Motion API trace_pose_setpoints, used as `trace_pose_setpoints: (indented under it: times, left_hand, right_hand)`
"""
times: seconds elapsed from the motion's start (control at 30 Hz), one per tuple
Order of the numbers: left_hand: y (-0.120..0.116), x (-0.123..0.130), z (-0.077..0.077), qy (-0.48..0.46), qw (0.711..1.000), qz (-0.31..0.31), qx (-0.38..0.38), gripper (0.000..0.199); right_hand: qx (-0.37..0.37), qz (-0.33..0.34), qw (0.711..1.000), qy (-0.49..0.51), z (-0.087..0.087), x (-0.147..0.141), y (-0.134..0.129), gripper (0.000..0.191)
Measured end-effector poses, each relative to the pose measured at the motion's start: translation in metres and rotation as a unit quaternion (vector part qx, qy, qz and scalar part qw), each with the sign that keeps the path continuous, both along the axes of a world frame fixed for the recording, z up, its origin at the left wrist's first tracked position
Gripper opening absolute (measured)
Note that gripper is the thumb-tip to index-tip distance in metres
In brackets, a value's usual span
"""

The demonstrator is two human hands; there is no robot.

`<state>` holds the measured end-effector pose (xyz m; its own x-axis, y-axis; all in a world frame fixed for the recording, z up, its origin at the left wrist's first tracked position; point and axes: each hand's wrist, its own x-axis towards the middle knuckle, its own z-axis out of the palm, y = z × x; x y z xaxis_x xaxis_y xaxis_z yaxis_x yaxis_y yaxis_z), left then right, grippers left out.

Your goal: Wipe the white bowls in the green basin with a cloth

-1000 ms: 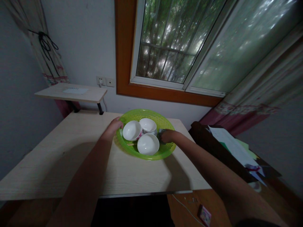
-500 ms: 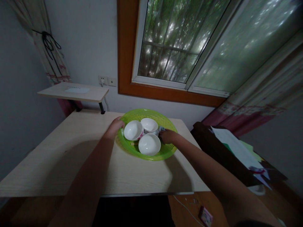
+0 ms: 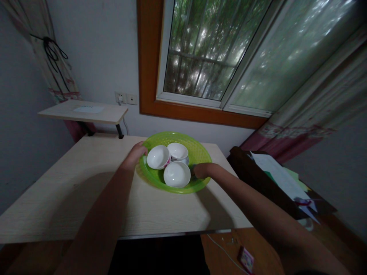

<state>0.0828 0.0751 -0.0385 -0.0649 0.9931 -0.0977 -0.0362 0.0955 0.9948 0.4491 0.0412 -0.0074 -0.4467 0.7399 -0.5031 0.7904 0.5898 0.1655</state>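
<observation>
A round green basin (image 3: 197, 151) sits on the pale wooden table, its near side casting a shadow. Inside are three white bowls: one at the left (image 3: 158, 157), one at the back (image 3: 177, 151) and one in front (image 3: 177, 174). Something whitish shows under the back bowl. My left hand (image 3: 137, 152) grips the basin's left rim, thumb over the edge. My right hand (image 3: 202, 170) reaches inside the basin at its right, beside the front bowl, fingers curled round a greyish cloth that is mostly hidden.
A small raised shelf (image 3: 86, 111) with a paper on it stands at the table's back left. Right of the table (image 3: 151, 217) is a dark brown piece of furniture (image 3: 258, 179) with papers. A white cable and a pink box (image 3: 246, 259) lie on the floor.
My right hand has moved slightly down inside the basin, and less of the cloth shows. My left hand stays on the rim. The whole view has shifted a little.
</observation>
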Motion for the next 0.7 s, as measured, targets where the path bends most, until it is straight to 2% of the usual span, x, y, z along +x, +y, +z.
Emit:
trace_pose_setpoints:
  times: [0.07, 0.27, 0.47, 0.6, 0.7]
  left_hand:
    - [0.000, 0.000, 0.001, 0.001, 1.000, -0.009, -0.003, 0.048]
    - [0.001, 0.000, 0.004, -0.016, 1.000, -0.022, -0.014, 0.047]
    - [0.001, -0.002, 0.004, -0.018, 1.000, -0.019, -0.013, 0.050]
    - [0.000, -0.002, 0.004, -0.025, 0.999, -0.024, -0.013, 0.048]
    - [0.000, 0.000, 0.005, -0.016, 0.999, -0.018, -0.024, 0.049]
  right_hand:
    - [0.015, -0.006, 0.999, -0.028, -0.002, 0.001, 0.007, 0.019]
    - [0.113, 0.022, 0.993, 0.014, -0.005, 0.004, 0.027, 0.036]
    - [0.177, 0.040, 0.983, 0.040, -0.001, -0.006, 0.045, 0.046]
    - [0.221, 0.060, 0.973, 0.037, 0.005, -0.003, 0.047, 0.052]
    - [0.245, 0.050, 0.967, 0.054, 0.012, 0.007, 0.041, 0.056]
